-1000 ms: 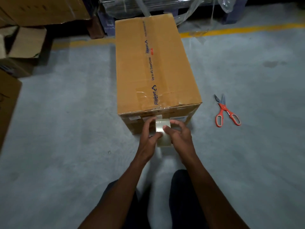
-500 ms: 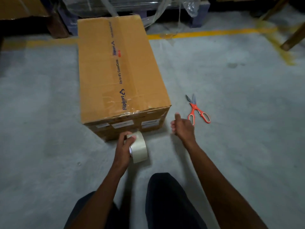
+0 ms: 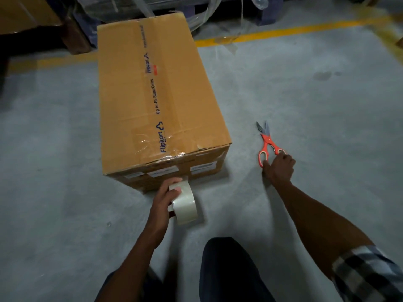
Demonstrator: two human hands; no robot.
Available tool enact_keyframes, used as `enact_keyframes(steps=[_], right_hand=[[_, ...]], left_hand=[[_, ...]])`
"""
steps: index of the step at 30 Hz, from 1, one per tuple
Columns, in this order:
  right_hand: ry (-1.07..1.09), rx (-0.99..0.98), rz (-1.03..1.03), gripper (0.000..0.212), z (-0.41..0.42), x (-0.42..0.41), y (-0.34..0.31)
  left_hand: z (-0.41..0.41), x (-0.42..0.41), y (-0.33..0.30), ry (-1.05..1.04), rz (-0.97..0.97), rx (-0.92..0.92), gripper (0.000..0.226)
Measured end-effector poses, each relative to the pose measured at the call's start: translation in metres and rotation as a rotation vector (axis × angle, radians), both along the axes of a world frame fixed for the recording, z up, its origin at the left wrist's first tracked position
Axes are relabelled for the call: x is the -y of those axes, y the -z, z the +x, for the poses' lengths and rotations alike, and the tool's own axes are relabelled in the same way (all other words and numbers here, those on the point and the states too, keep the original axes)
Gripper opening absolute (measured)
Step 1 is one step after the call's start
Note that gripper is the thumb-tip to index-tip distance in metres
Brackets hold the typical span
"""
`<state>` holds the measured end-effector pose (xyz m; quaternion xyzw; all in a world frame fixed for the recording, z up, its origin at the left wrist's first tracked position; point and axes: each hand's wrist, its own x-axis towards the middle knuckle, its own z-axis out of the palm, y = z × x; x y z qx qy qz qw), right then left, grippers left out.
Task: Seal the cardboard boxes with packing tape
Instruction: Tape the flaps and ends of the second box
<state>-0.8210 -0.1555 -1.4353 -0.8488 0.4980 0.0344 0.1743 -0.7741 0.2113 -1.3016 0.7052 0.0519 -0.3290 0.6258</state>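
Observation:
A long brown cardboard box (image 3: 152, 94) lies on the grey concrete floor, with printed tape down its top seam and clear tape over its near edge. My left hand (image 3: 165, 197) grips a roll of clear packing tape (image 3: 185, 203) just in front of the box's near face. A strip of tape seems to run from the roll up to that face. Right of the box lie orange-handled scissors (image 3: 267, 142). My right hand (image 3: 279, 167) is on their handles, fingers curled at the loops.
A yellow line (image 3: 283, 32) crosses the floor behind the box. Plastic-wrapped pallets (image 3: 174, 5) and more cardboard (image 3: 28, 12) stand at the back. My knees (image 3: 226, 269) are at the bottom of the view.
My right hand let go of the tape roll and moved right to the scissors, now touching their handles. My left hand kept the roll near the box's front face.

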Motion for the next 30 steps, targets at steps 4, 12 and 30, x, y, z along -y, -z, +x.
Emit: enact_keyframes(steps=[4, 12, 30], right_hand=[[0.015, -0.084, 0.138, 0.056, 0.009, 0.002, -0.027], [-0.270, 0.168, 0.974, 0.067, -0.062, -0.002, -0.098], [-1.061, -0.482, 0.903, 0.050, 0.071, -0.074, -0.234]], left_hand=[[-0.004, -0.001, -0.008, -0.023, -0.029, -0.051, 0.037], [-0.013, -0.003, -0.024, -0.026, -0.049, -0.113, 0.028], [-0.017, -0.010, -0.038, 0.000, -0.113, -0.202, 0.026]])
